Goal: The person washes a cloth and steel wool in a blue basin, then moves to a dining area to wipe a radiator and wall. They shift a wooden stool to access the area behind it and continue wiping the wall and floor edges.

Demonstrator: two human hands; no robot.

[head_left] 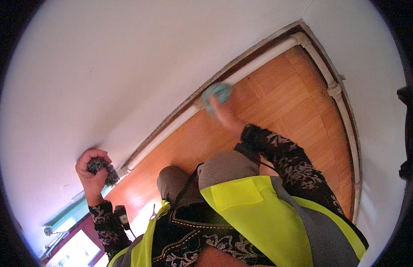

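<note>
Cloth (222, 90) is bunched in the right hand (224, 115), over the pipe (260, 62).

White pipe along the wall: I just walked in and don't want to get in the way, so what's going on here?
A person holds a teal cloth at the white pipe with the right hand, just above the wooden floor. The left hand holds a dark, wiry-looking pad beside the wall; whether it touches is unclear.

Bright yellow-and-grey vest (264, 218), black sleeves (300, 171) with pale floral patterning, grey-brown trousers (228, 168).
</note>
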